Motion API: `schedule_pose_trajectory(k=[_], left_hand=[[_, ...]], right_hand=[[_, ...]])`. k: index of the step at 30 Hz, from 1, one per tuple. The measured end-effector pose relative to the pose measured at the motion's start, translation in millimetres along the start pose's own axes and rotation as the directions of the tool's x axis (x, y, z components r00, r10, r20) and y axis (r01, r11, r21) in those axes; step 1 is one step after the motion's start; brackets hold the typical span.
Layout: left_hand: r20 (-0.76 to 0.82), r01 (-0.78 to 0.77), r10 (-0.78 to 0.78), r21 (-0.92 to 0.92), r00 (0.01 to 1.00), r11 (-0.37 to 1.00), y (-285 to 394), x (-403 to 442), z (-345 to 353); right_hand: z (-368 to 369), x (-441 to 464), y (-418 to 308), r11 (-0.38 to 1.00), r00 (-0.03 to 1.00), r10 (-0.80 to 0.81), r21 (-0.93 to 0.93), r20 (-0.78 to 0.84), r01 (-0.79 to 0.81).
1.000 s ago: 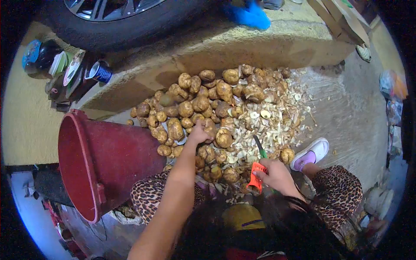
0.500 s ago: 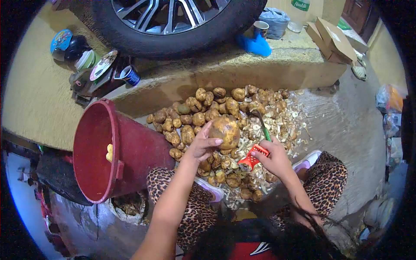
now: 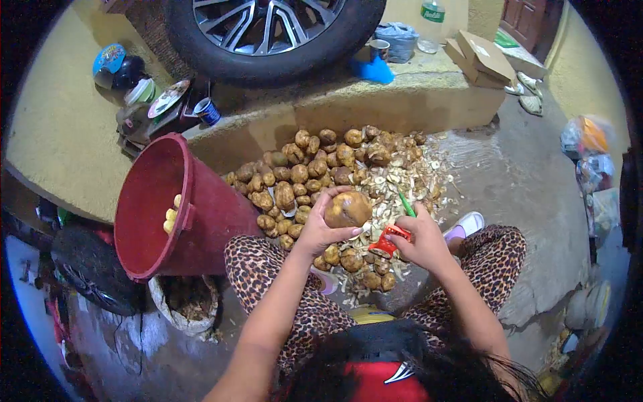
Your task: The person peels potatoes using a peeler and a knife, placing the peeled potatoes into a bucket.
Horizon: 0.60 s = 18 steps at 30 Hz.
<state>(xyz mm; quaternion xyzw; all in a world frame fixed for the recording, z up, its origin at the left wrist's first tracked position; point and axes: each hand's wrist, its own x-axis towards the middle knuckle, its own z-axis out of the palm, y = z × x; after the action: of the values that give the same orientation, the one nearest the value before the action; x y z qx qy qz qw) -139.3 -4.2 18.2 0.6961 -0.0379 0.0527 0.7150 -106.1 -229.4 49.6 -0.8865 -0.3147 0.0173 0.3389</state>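
Note:
My left hand [image 3: 316, 231] is closed round a large brown potato [image 3: 349, 209], thumb along its near side. Close by on the right, my right hand [image 3: 423, 240] grips a red peeler [image 3: 388, 242] with a slotted body. A green-handled knife [image 3: 406, 204] sticks up from the same hand; its blade cannot be made out now. The peeler and the potato are apart. Beneath both hands, a heap of unpeeled potatoes [image 3: 284, 195] spreads over the floor, with pale peelings [image 3: 410, 171] on its right side.
To the left a tilted red bucket [image 3: 221, 208] holds several peeled yellow potatoes [image 3: 171, 218]. Behind the heap runs a concrete ledge [image 3: 429, 110] with a car wheel [image 3: 268, 40], a cup [image 3: 379, 49] and a cardboard box [image 3: 483, 57]. A whitish sack [image 3: 184, 308] sits below the bucket.
The view has shifted a little. The potato has turned in my left hand, and the knife in my right hand has tilted, so its dark blade no longer shows clearly.

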Motion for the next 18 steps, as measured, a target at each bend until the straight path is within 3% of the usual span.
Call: schedule_pose_trajectory(k=[1, 2, 4, 5, 8, 12, 15, 18], left_hand=[[-0.027, 0.04, -0.041, -0.036, 0.999, 0.999, 14.2, -6.4, 9.6], [-0.039, -0.083, 0.091, 0.172, 0.995, 0.982, 14.4, -9.0, 13.1], [0.014, -0.301, 0.352, 0.55, 0.936, 0.779, 10.8, -9.8, 17.0], [0.041, -0.356, 0.425, 0.623, 0.904, 0.697, 9.0, -13.2, 19.7], [-0.018, -0.378, 0.486, 0.603, 0.874, 0.702, 5.0, -19.2, 29.1], [0.123, -0.56, 0.672, 0.671, 0.73, 0.486, -1.5, -18.3, 21.4], [0.208, -0.613, 0.73, 0.711, 0.651, 0.344, 2.8, -20.0, 16.5], [0.031, -0.583, 0.713, 0.601, 0.701, 0.547, 9.7, -20.2, 24.3]], right_hand=[[-1.9, -6.9, -3.3, 1.0, 1.0, 0.011, -0.013, -0.016, -0.012], [-3.2, -14.5, -5.3, 0.999, 0.999, 0.025, -0.025, -0.03, -0.026], [-2.2, -24.6, -5.4, 0.998, 0.995, -0.019, -0.06, -0.098, 0.013], [-0.9, -30.7, -8.1, 0.997, 0.994, -0.015, -0.071, -0.112, 0.007], [4.5, -41.9, -6.8, 0.995, 0.984, -0.047, -0.095, -0.169, 0.031], [4.9, -45.3, -7.0, 0.99, 0.98, -0.071, -0.129, -0.184, 0.048], [6.1, -46.0, -5.6, 0.988, 0.978, -0.09, -0.137, -0.186, 0.065], [5.0, -43.9, 0.8, 0.986, 0.982, -0.116, -0.134, -0.15, 0.096]])
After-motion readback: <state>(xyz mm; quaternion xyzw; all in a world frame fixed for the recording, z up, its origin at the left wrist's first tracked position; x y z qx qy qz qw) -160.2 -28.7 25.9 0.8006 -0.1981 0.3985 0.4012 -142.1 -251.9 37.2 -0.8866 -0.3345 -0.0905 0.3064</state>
